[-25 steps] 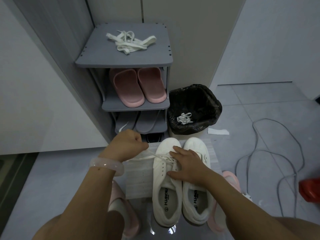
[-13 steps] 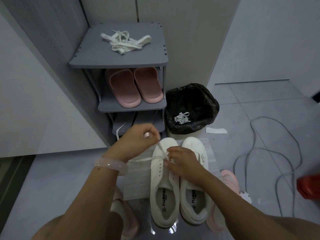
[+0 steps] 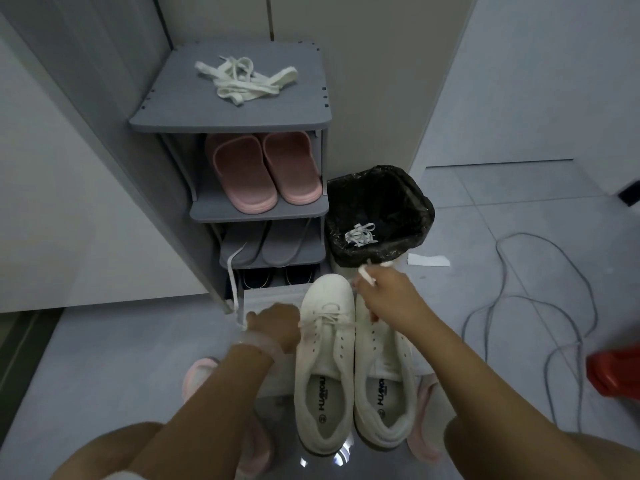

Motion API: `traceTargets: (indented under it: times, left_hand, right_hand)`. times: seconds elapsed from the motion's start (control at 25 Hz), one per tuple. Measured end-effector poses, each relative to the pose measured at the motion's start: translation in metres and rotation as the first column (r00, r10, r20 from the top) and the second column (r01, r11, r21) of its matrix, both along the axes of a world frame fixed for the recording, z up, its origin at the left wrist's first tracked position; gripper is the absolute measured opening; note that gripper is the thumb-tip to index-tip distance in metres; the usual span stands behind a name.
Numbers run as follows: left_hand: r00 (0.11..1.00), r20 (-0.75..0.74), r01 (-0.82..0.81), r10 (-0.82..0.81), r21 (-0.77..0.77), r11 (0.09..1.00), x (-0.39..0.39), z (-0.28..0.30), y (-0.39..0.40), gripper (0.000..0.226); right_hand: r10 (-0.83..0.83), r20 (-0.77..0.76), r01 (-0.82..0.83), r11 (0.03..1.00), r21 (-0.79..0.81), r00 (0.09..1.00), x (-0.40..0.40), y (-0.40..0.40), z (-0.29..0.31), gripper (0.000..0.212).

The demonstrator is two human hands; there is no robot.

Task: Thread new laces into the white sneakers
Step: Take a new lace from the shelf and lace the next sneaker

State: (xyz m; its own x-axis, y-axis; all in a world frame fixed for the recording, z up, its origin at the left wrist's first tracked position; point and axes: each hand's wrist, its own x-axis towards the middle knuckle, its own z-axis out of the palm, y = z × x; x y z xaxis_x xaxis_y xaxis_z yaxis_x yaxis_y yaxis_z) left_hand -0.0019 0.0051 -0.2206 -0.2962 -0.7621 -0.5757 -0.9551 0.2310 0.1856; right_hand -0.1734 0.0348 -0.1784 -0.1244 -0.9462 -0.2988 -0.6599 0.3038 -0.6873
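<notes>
Head view: lace [image 3: 327, 320] taut between both gripping hands [image 3: 388, 292]

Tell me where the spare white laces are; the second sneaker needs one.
In the head view, the spare white laces lie bundled on the grey shoe rack's top shelf, above the pink slippers.

Just beyond the right hand [image 3: 389, 299] stands the bin [image 3: 379, 216]; ahead of the left hand [image 3: 277, 323] the shoe rack [image 3: 228, 112]. Bare floor [image 3: 104, 358] lies left.
</notes>
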Motion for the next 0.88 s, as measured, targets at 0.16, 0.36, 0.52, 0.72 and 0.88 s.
traceTargets:
  times: [0.16, 0.36, 0.52, 0.72, 0.88]
  left_hand:
    - [0.814, -0.514, -0.192, 0.271, 0.203, 0.960, 0.008, 0.068, -0.018, 0.017]
    - [0.505, -0.782, -0.104, 0.366, 0.366, 0.925, 0.012, 0.107, -0.006, 0.015]
    - [0.797, -0.585, -0.048, 0.151, 0.189, 0.981, 0.035, 0.095, -0.017, 0.021]
    - [0.958, -0.283, 0.142, -0.039, 0.353, 0.925, 0.046, 0.066, -0.013, 0.021]
    - [0.990, -0.111, 0.122, -0.086, 0.385, 0.915, 0.049, 0.045, -0.010, 0.020]
  right_hand:
    - [0.238, -0.425, -0.244, 0.969, 0.041, 0.873, 0.005, 0.006, -0.001, 0.033]
    - [0.343, 0.282, -0.279, 0.929, -0.244, 0.896, 0.033, 0.009, 0.014, 0.011]
    - [-0.108, 0.561, 0.209, 0.971, -0.119, 0.821, 0.005, -0.002, 0.023, 0.027]
    - [-0.397, 0.814, 0.584, 0.807, 0.090, 0.423, -0.002, -0.005, 0.015, 0.023]
    - [-0.434, 0.870, 0.662, 0.727, 0.184, 0.234, -0.002, -0.006, 0.016, 0.019]
